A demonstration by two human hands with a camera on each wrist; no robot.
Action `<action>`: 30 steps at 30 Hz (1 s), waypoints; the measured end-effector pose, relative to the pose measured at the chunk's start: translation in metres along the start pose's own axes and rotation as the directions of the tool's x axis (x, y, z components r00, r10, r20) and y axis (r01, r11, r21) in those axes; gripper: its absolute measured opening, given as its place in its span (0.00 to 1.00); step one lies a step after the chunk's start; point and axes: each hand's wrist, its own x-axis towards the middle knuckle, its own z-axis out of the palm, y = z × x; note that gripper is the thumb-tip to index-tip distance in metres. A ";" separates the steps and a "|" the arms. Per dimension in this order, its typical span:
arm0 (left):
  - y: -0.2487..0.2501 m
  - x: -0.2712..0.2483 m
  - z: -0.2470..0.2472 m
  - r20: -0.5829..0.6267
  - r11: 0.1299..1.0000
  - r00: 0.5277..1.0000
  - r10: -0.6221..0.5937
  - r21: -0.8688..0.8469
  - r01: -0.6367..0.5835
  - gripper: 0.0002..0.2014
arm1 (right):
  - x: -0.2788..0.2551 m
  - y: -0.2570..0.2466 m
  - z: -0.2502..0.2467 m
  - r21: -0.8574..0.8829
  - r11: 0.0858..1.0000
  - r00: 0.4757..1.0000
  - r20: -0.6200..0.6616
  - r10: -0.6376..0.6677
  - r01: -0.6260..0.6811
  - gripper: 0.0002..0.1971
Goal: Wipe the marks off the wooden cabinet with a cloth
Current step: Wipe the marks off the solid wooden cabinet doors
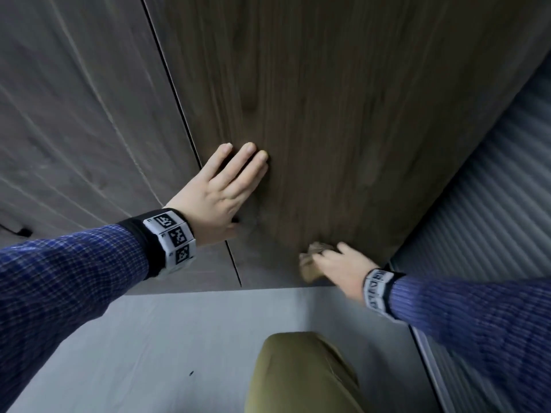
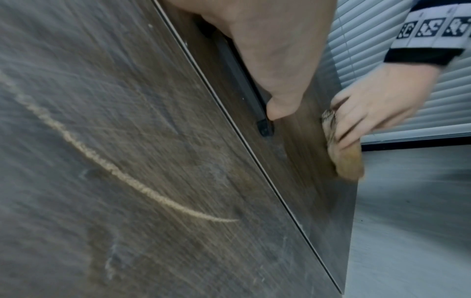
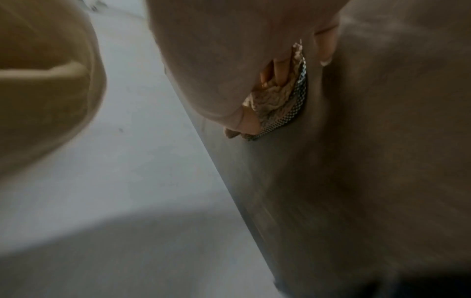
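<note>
The dark wooden cabinet door (image 1: 343, 114) fills the upper head view. My left hand (image 1: 226, 186) lies flat on it with straight fingers, just right of the seam between two doors. My right hand (image 1: 337, 263) grips a crumpled tan cloth (image 1: 310, 263) and presses it against the door's lower part near the floor. In the left wrist view the cloth (image 2: 344, 157) shows under my right hand (image 2: 377, 113), and a pale curved mark (image 2: 107, 167) crosses the neighbouring door. In the right wrist view the cloth (image 3: 277, 100) sits bunched between my fingers (image 3: 280, 70) and the wood.
A second wooden door (image 1: 74, 129) stands to the left. A black bar handle (image 2: 244, 88) runs beside the seam. Ribbed grey slats (image 1: 492, 189) flank the cabinet on the right. Grey floor (image 1: 179, 338) lies below, with my knee in olive trousers (image 1: 298, 374) close to the cabinet.
</note>
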 end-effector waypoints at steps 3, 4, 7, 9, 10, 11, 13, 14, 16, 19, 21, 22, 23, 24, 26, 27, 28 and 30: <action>-0.001 -0.002 -0.001 0.021 1.000 1.000 -0.004 0.007 0.004 0.63 | -0.050 0.038 0.016 -0.077 0.996 0.986 0.159 0.047 -0.035 0.28; -0.001 -0.003 -0.001 0.025 1.000 1.000 -0.005 0.006 0.005 0.62 | -0.063 0.048 0.020 -0.115 0.993 0.980 0.191 0.056 -0.034 0.29; -0.001 -0.003 -0.002 0.025 1.000 1.000 0.004 -0.003 -0.004 0.61 | -0.080 0.062 0.020 -0.101 0.995 0.973 0.229 0.024 0.000 0.32; 0.000 -0.002 -0.002 0.016 1.000 1.000 0.008 0.005 -0.008 0.61 | -0.074 0.053 0.008 -0.079 0.997 0.981 0.188 0.037 -0.023 0.31; 0.000 -0.002 -0.002 0.009 1.000 1.000 0.009 0.009 -0.009 0.61 | -0.066 0.047 0.003 -0.049 0.998 0.988 0.145 0.044 -0.037 0.31; 0.001 -0.002 -0.002 0.007 1.000 1.000 0.009 0.011 -0.009 0.61 | -0.054 0.039 -0.005 -0.023 0.998 0.993 0.099 0.057 -0.055 0.31; 0.000 -0.003 -0.003 0.015 1.000 1.000 0.009 0.015 -0.009 0.62 | -0.022 0.018 -0.024 0.015 0.997 0.997 -0.012 0.074 -0.074 0.32; -0.001 -0.003 -0.004 0.019 1.000 1.000 0.010 0.016 -0.011 0.62 | -0.007 0.008 -0.035 0.034 0.996 0.995 -0.061 0.083 -0.081 0.34; -0.003 -0.003 -0.005 0.019 1.000 1.000 0.015 0.010 -0.015 0.61 | 0.012 0.000 -0.054 0.044 0.996 0.991 -0.102 0.084 -0.079 0.36; -0.004 -0.004 -0.004 0.025 1.000 1.000 0.017 0.019 -0.017 0.61 | -0.006 0.016 -0.049 -0.015 0.999 0.994 -0.100 0.044 -0.046 0.33; -0.003 -0.005 -0.004 0.028 1.000 0.999 0.015 0.027 -0.016 0.60 | -0.038 0.034 -0.026 -0.025 0.998 0.998 0.033 0.056 -0.055 0.29; -0.003 -0.005 -0.003 0.028 0.999 0.999 0.015 0.031 -0.016 0.59 | -0.055 0.041 -0.013 -0.034 0.997 0.990 0.119 0.074 -0.070 0.28; -0.002 -0.005 -0.003 0.028 0.999 1.000 0.014 0.035 -0.015 0.59 | -0.068 0.048 -0.003 -0.048 0.996 0.980 0.182 0.086 -0.079 0.28; -0.001 -0.004 -0.002 0.029 0.999 0.999 0.014 0.037 -0.015 0.59 | -0.078 0.053 0.005 -0.055 0.994 0.968 0.227 0.105 -0.095 0.28; -0.001 -0.003 -0.002 0.034 0.999 0.999 0.015 0.038 -0.016 0.61 | -0.079 0.055 0.009 -0.046 0.991 0.962 0.236 0.134 -0.127 0.27; -0.001 -0.003 -0.002 0.037 0.999 0.999 0.016 0.038 -0.017 0.61 | -0.072 0.051 0.006 -0.025 0.990 0.970 0.198 0.142 -0.140 0.26; -0.001 -0.003 -0.002 0.041 0.999 0.999 0.017 0.038 -0.019 0.61 | -0.061 0.043 0.002 -0.006 0.991 0.985 0.107 0.136 -0.136 0.24; -0.002 -0.004 -0.003 0.060 0.999 0.998 0.016 0.041 -0.018 0.62 | -0.030 0.017 -0.015 0.081 0.990 0.992 -0.044 0.122 -0.119 0.19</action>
